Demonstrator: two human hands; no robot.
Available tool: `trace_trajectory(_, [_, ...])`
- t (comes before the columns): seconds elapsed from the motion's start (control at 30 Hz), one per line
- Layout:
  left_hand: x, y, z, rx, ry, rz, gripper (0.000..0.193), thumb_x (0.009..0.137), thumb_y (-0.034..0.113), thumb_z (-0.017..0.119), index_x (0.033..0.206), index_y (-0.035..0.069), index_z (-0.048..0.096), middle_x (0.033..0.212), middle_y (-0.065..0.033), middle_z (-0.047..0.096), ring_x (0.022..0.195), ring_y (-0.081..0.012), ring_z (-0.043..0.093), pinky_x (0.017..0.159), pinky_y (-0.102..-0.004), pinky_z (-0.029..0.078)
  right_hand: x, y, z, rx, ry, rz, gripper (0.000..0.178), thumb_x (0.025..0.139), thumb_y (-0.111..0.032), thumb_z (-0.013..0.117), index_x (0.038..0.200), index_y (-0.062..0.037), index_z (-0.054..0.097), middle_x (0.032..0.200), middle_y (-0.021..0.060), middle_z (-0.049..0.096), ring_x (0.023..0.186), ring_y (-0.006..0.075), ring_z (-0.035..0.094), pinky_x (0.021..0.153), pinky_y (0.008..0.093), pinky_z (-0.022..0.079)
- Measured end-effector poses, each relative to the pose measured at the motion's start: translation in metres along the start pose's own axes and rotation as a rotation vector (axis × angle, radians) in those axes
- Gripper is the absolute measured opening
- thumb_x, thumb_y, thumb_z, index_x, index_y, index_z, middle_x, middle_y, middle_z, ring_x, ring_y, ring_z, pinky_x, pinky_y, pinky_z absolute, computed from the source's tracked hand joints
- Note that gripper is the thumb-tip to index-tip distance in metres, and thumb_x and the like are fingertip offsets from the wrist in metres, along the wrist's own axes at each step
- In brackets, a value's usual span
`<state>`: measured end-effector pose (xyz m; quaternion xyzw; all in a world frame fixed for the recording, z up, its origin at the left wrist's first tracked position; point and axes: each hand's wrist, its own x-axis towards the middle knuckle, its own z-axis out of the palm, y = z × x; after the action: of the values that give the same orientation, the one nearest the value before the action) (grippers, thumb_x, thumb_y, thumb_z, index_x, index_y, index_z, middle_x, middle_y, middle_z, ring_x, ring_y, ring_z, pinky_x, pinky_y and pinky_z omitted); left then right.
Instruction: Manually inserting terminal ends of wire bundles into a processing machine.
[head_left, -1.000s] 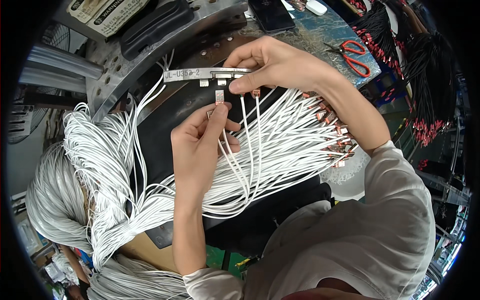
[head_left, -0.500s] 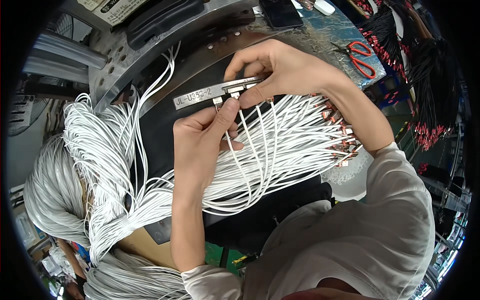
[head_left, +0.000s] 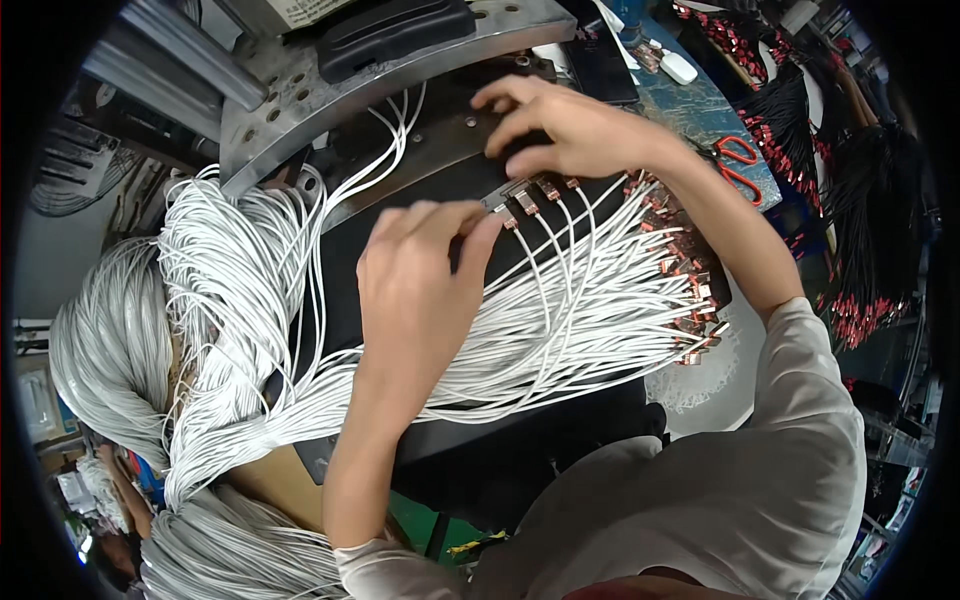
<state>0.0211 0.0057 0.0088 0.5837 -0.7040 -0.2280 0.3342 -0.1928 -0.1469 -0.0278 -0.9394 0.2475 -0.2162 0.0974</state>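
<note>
The slotted metal bar (head_left: 508,188) lies over a black surface, with several small metal plug connectors (head_left: 529,204) in a row along it. Thin white cables (head_left: 545,270) run from these connectors down into a large bundle. Curled over the bar's left end is my left hand (head_left: 415,290), its thumb close to the leftmost connector; the hand hides that end. My right hand (head_left: 580,130) hovers just beyond the bar's right part, fingers spread and holding nothing. Many loose connectors (head_left: 695,300) lie at the right end of the cable bundle (head_left: 600,310).
A perforated metal machine frame (head_left: 300,95) stands at the far left. Coiled grey cable (head_left: 110,350) is at the left. Red-handled scissors (head_left: 738,165) and a black phone (head_left: 600,65) lie at the far right. Black cables with red ends (head_left: 870,230) hang beyond. A white container (head_left: 735,390) stands near my right arm.
My right hand has let go of the bar and lifted away, fingers spreading. My left hand has moved from the connector onto the bar's left end. The view has shifted slightly.
</note>
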Motion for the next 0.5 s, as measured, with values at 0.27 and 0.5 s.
trace_trajectory(0.27, [0.110,-0.054,0.032,0.773,0.216,0.250,0.024,0.081,0.007,0.069,0.103,0.001,0.067,0.099,-0.0194,0.066,0.098,-0.0389,0.064,0.074,-0.0483,0.056,0.078,0.080,0.009,0.676,0.340,0.368,0.030,0.087,-0.010,0.066,0.116,-0.0054,0.065,0.104,0.0160,0.068,0.100,0.0281,0.065,0.088,0.0386,0.052])
trace_trajectory(0.5, [0.112,-0.033,0.016,0.487,0.121,0.031,0.010,0.081,0.008,0.067,0.087,0.000,0.068,0.080,-0.0173,0.067,0.084,-0.0350,0.069,0.073,-0.0408,0.058,0.101,0.070,0.020,-0.044,0.398,0.222,0.025,0.088,-0.012,0.066,0.111,-0.0017,0.064,0.110,0.0182,0.067,0.108,0.0300,0.062,0.091,0.0389,0.049])
